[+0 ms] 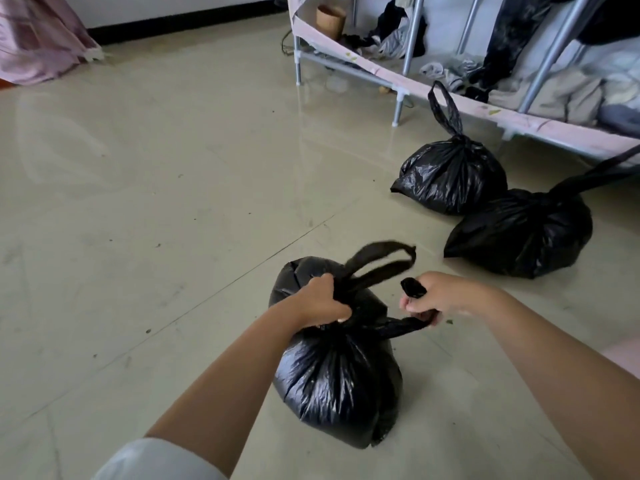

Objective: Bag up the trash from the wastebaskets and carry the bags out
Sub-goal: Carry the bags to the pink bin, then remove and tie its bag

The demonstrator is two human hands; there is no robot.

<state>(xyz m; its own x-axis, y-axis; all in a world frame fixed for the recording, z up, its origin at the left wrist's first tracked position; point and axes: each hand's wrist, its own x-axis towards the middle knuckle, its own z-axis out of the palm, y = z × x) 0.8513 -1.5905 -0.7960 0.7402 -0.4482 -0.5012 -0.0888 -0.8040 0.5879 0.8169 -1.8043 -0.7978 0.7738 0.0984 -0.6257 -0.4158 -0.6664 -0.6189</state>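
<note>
A full black trash bag (337, 379) stands on the tiled floor in front of me. My left hand (323, 301) grips its gathered neck at the knot, with one handle loop sticking up behind it. My right hand (438, 297) grips the other handle strip and holds it stretched out to the right. Two more black bags lie further right: a tied one (450, 176) near the rack and a second tied bag (519, 233) beside it, its long handle reaching toward the rack.
A metal-framed clothes rack (401, 88) with pink fabric trim and piled clothes stands at the back right. A tan cylindrical basket (330, 20) sits on its low shelf. A pink curtain (38, 39) hangs at the back left. Small crumbs dot the floor.
</note>
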